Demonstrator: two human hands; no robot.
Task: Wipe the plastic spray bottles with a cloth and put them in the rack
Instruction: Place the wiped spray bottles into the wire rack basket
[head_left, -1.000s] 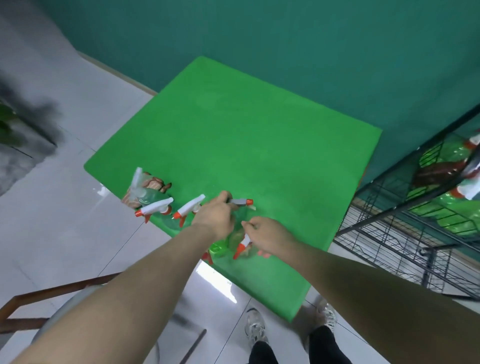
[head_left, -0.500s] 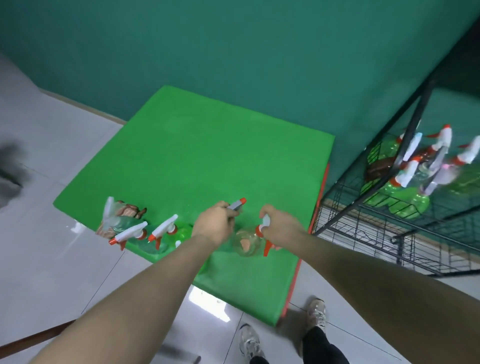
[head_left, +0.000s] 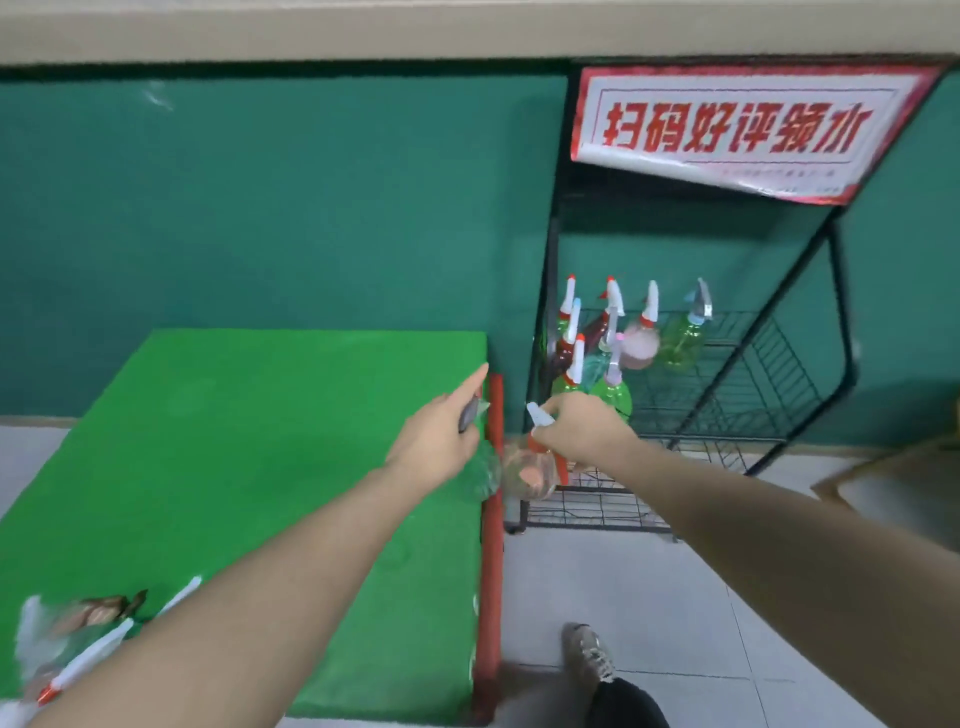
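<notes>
Green felt covers the table (head_left: 218, 441) on the left of the head view, and both my hands are out past its far right corner, each carrying a spray bottle toward the black wire rack (head_left: 727, 374) on the right. My left hand (head_left: 436, 441) has its fingers curled round the grey trigger head of a clear greenish bottle (head_left: 480, 470), forefinger stretched out forward along it; my right hand (head_left: 582, 434) is wrapped round the neck of a pinkish bottle (head_left: 527, 473) with a white nozzle and red trigger, body hanging below the fist. So I'd call this the put-away step, mid-carry. I can't see any cloth, so can't tell whether these two got wiped. The rack shelf already has a cluster of bottles (head_left: 613, 338) standing at its left end, so next I'd need to reach further right and set these down upright on the free wire beside them without knocking the group. A few unracked bottles (head_left: 78, 649) lie at the table's near left edge, blurry. Versus half a second back: the view swung right and up, the hands have left the table for the rack, and the red sign (head_left: 727, 130) has come into view.
</notes>
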